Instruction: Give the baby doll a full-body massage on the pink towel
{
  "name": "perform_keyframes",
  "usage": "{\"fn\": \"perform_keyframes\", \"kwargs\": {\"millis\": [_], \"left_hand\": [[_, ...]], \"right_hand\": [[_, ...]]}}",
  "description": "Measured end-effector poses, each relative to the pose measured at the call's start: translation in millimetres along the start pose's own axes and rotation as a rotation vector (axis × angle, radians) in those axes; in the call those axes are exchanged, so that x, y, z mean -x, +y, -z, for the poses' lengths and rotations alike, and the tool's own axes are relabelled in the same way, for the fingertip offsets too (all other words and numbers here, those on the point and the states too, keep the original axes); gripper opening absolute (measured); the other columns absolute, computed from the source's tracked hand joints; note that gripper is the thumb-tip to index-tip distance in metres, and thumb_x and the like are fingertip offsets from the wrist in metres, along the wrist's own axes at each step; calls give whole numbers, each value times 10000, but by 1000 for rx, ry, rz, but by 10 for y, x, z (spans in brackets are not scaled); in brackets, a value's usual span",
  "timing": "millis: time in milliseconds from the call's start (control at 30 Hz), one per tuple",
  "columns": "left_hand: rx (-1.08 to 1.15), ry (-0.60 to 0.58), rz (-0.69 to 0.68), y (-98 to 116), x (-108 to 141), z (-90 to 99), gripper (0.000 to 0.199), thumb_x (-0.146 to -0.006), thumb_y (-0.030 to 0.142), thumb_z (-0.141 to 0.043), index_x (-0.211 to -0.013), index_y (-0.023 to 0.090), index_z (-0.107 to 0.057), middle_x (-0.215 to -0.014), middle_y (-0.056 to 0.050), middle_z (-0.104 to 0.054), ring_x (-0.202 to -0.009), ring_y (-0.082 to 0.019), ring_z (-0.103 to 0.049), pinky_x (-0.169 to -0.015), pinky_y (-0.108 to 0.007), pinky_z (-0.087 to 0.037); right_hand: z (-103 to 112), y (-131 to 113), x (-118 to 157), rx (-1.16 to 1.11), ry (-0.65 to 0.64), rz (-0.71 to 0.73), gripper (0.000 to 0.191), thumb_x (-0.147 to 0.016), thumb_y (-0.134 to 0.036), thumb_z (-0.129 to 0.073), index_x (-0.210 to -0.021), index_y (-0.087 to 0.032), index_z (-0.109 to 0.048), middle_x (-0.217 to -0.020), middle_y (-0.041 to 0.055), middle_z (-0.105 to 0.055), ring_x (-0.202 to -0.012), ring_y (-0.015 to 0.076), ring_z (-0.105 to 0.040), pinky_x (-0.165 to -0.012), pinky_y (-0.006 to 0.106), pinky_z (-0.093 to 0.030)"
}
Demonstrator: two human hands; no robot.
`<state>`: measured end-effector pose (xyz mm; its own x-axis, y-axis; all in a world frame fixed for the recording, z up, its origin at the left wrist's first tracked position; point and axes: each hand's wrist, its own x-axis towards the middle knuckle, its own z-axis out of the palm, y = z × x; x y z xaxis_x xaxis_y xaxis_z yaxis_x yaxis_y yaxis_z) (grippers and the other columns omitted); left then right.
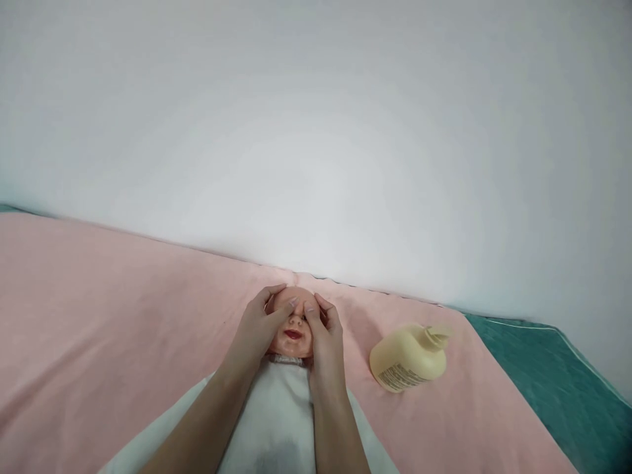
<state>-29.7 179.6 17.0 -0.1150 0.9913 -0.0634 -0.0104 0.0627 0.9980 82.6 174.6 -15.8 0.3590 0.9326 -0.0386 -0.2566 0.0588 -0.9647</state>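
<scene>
A baby doll (293,341) lies on its back with its face up, dressed in a white garment. From the left side, my left hand (260,320) cups the doll's head, its thumb resting by the inner end of the brow. My right hand (330,332) holds the head from the other side, with its thumb pressed near the other eye. Both thumbs cover most of the eyes. The fingertips curl round the sides of the head, and some fingers are hidden behind it.
A pale yellow pump bottle (402,359) stands on the pink cloth (148,296), right of the doll. Green sheet (548,375) shows at the right. Behind the bedding rises a plain white wall (316,145).
</scene>
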Motion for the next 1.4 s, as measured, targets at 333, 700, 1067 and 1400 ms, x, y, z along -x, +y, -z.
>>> {"fn": "perform_keyframes", "kwargs": {"millis": [333,700,1067,1400], "left_hand": [[123,15,7,-118,-65,-7,350,-849,335,-558,-1167,195,-602,-1194,-83,-634,-1094,-235,-596,-912,-343,-481],[208,33,33,-119,-67,0,351,-835,351,-567,-1145,199,-630,-1252,-78,-616,-1146,-247,-573,-942,-347,-466],[106,-19,47,70,20,4,434,-756,310,-662,-1157,158,-595,-1174,-116,-633,-1057,-256,-614,-845,-323,-509],[235,-11,60,-53,-29,8,416,-814,355,-618,-1188,173,-611,-1212,-104,-633,-1110,-255,-596,-940,-353,-475]], "right_hand": [[1,-18,-3,-60,3,-28,395,-704,-396,-674,-1065,-237,-651,-1127,43,-658,-1066,234,-595,-875,334,-489],[-3,-37,1,-120,5,-34,372,-734,-372,-629,-1066,-213,-676,-1173,46,-652,-1086,237,-596,-910,345,-482],[-16,-138,66,-96,-18,-77,497,-654,-371,-767,-1102,-201,-634,-1082,64,-663,-974,228,-636,-786,302,-534],[-47,-185,65,-178,31,-116,399,-626,-330,-697,-1007,-212,-693,-1095,46,-678,-1012,228,-625,-834,311,-523]]}}
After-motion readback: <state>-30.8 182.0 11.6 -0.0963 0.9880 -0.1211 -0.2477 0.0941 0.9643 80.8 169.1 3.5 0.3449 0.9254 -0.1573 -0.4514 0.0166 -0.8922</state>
